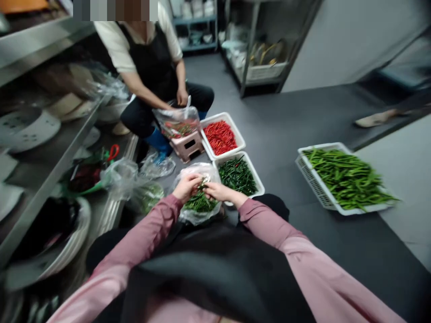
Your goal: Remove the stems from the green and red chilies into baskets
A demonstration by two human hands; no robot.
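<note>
Here we are, low over the floor, and both hands are meeting above a clear plastic bag (195,218) between the person's knees. The right hand (219,191) has its fingers pinched round a small green piece (204,183), too small to make out. The left hand (186,188), fingers bent together, comes right up beside it; whether it grips that piece too, I can't tell. Directly beneath, slim green peppers (202,203) lie heaped inside the bag.

Just beside the right hand sits a white basket (260,190) of dark green peppers (237,174), and touching its far side, another basket (243,143) loaded with bright red peppers (220,137). Across the way, a seated co-worker (151,63) in a dark apron and blue boots reaches one hand into a plastic bag on a pinkish stool (185,153). Well off to the right, a third basket (314,186) brims with long green peppers (348,177).
</note>
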